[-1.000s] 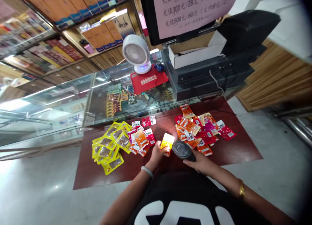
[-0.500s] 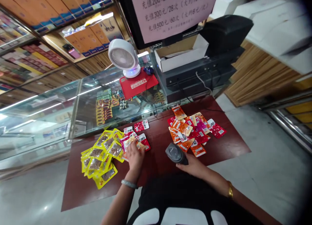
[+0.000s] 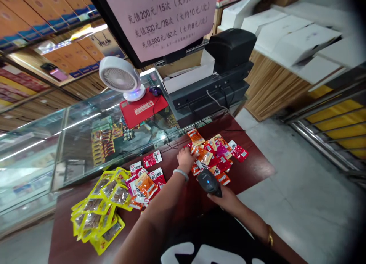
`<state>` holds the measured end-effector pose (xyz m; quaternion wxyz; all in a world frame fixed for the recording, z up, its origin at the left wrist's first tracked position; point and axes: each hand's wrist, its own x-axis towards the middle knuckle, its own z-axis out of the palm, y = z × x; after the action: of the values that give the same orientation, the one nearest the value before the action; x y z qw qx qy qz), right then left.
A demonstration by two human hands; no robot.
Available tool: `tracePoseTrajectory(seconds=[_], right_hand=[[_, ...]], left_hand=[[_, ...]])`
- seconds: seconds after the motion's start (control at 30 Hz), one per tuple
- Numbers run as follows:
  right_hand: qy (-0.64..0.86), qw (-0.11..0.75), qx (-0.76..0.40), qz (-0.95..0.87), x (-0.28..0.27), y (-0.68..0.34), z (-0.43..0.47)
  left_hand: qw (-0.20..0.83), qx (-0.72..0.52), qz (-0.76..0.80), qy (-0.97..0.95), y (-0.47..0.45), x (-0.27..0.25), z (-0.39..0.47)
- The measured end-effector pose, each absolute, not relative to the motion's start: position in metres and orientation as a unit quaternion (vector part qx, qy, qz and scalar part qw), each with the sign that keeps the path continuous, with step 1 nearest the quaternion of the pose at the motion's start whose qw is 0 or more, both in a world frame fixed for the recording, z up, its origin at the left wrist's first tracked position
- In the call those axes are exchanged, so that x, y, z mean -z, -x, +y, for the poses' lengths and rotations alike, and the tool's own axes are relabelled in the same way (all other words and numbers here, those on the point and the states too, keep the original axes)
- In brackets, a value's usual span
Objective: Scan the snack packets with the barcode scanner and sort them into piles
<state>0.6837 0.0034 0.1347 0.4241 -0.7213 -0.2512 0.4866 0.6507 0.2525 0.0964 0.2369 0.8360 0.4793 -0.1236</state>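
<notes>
Resting its fingertips on the near-left edge of the right heap (image 3: 215,159) of small orange, red and magenta packets, the person's left hand (image 3: 185,157) reaches across the reddish-brown worktop (image 3: 257,170); I cannot tell whether it pinches a packet. The right hand (image 3: 224,197) is wrapped around the handle of a dark handheld scanner (image 3: 209,182), whose head, showing a blue light, is just beside that heap's near edge. Of the two hands, only this one clearly has something in its grasp.

Clear windows in the yellow packets (image 3: 98,206) show brown contents. An open white box (image 3: 191,79) on a dark grey unit (image 3: 208,96) holds pale, sheet-like things, too hidden to name. Under the glass of the display case (image 3: 134,132) lie rows of small yellow-and-red goods (image 3: 103,145).

By count, three groups of packets lie on the worktop: the yellow ones at left, the middle heap (image 3: 145,185) touching them, and the right heap. Overlap prevents an exact tally in each. One single red-and-white packet (image 3: 152,159) lies apart, just beyond the middle heap. One white fan (image 3: 120,79) and one dark mouse (image 3: 155,90) rest on one red mat (image 3: 144,107).
</notes>
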Motion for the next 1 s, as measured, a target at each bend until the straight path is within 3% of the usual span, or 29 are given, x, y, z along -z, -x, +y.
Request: tracePoseTrajectory(seconds=[0.1, 0.37, 0.47, 0.6, 0.67, 1.0], right_hand=[[0.727, 0.424, -0.482, -0.243, -0.137, -0.686, 0.004], [0.724, 0.416, -0.484, -0.26, -0.142, -0.69, 0.025], [0.716, 0.407, -0.496, -0.275, -0.139, -0.687, 0.032], [0.712, 0.391, -0.507, -0.289, -0.138, -0.683, 0.037], [0.711, 0.384, -0.511, -0.294, -0.139, -0.681, 0.038], [0.678, 0.392, -0.53, -0.325, -0.148, -0.667, 0.047]], left_hand=[[0.266, 0.092, 0.479, -0.832, -0.637, -0.097, 0.258], [0.496, -0.003, 0.517, -0.698, -0.549, -0.086, 0.258], [0.489, 0.057, 0.501, -0.711, -0.527, -0.092, 0.25], [0.321, 0.137, 0.503, -0.791, -0.511, -0.111, 0.245], [0.287, 0.141, 0.522, -0.79, -0.505, -0.116, 0.248], [0.516, -0.024, 0.595, -0.615, -0.471, -0.108, 0.247]])
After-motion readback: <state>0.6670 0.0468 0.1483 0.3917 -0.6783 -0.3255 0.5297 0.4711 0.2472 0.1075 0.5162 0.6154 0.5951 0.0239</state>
